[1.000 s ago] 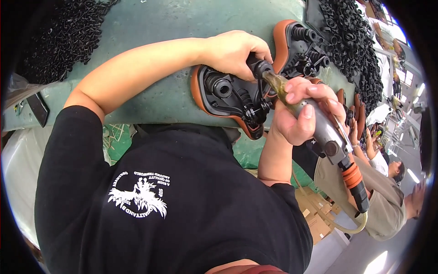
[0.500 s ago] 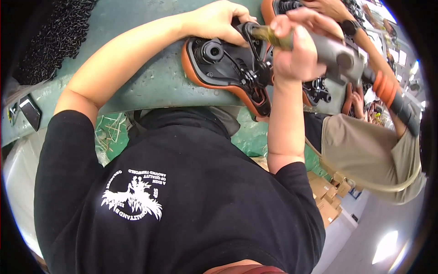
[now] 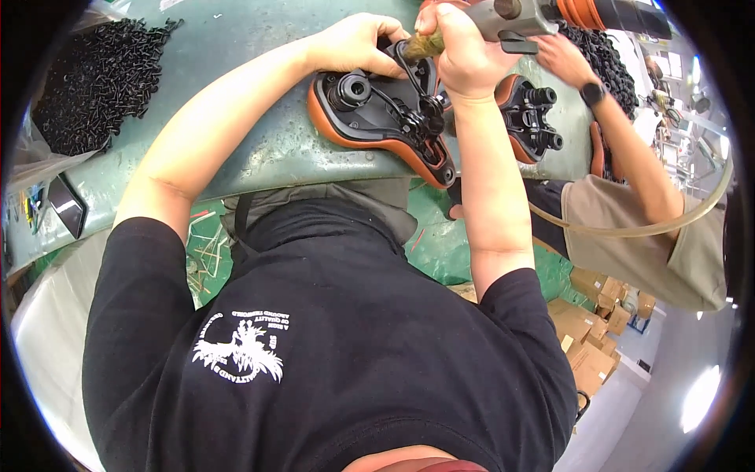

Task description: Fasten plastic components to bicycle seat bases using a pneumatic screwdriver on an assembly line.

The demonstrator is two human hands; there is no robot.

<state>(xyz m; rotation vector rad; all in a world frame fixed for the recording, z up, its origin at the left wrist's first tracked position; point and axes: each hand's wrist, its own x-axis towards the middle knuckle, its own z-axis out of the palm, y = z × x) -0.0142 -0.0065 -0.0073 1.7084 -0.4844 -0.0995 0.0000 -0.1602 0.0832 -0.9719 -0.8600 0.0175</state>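
Note:
An upturned bicycle saddle [image 3: 370,118], orange-edged with a black plastic underside and wire rails, lies on the green worktable [image 3: 267,149]. My left hand [image 3: 358,43] presses on the saddle's far side near the rails. My right hand [image 3: 464,51] grips a grey pneumatic screwdriver [image 3: 511,16], its brass-coloured tip pointing at the rail clamp in the middle of the saddle. An orange-collared hose end runs off the tool to the right.
A heap of small black screws [image 3: 94,75] lies at the table's left, another heap [image 3: 605,55] at the right. A second saddle [image 3: 531,118] sits beside mine, under another person's hand [image 3: 562,59] with a wristwatch. An air hose [image 3: 629,228] loops below. Cardboard boxes [image 3: 598,330] stand on the floor.
The view has tilted down, so saddle and hands sit nearer the top. My right hand has swung the screwdriver up and leftward onto the saddle's rail clamp. The left hand stays on the saddle.

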